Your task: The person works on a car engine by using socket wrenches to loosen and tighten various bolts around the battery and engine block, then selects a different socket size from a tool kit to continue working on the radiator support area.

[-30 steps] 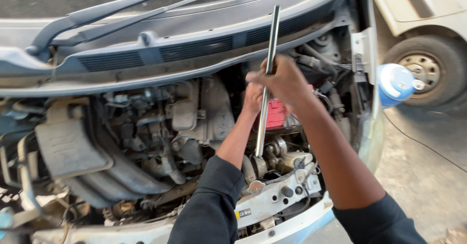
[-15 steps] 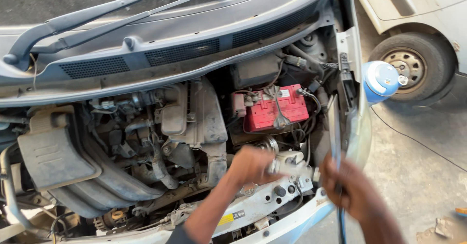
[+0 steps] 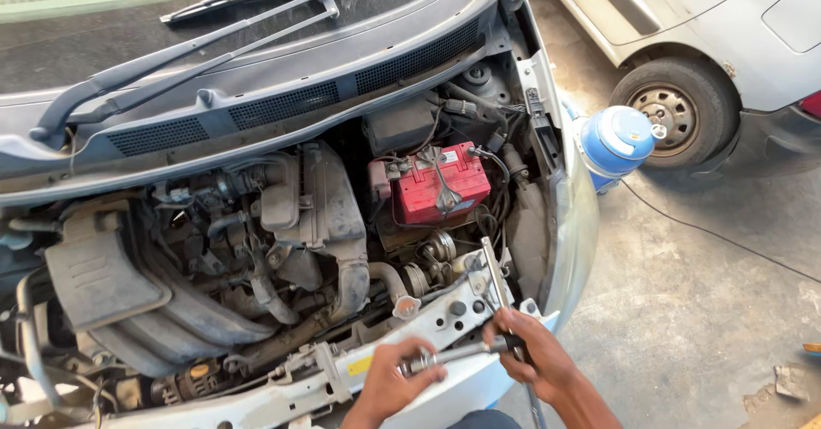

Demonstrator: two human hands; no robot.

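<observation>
My left hand (image 3: 395, 384) and my right hand (image 3: 537, 359) are at the front edge of an open car engine bay, over the white front crossmember (image 3: 359, 365). My left hand grips the end of a short chrome extension piece (image 3: 457, 355) that lies level between the hands. Its other end is in my right hand, together with a long metal bar (image 3: 492, 271) that slants up toward the engine and down past my wrist. The two pieces meet inside my right fist, where the joint is hidden.
A red battery (image 3: 440, 185) sits at the back right of the bay, with the engine and a grey intake housing (image 3: 94, 279) to the left. A blue cylinder (image 3: 617, 141) stands beside the fender. A neighbouring car's wheel (image 3: 676, 108) and a thin cable (image 3: 718, 236) lie on the concrete floor.
Both hands drew back from above the battery to the front crossmember. The long bar came down from upright, and my left hand has taken hold of the chrome piece.
</observation>
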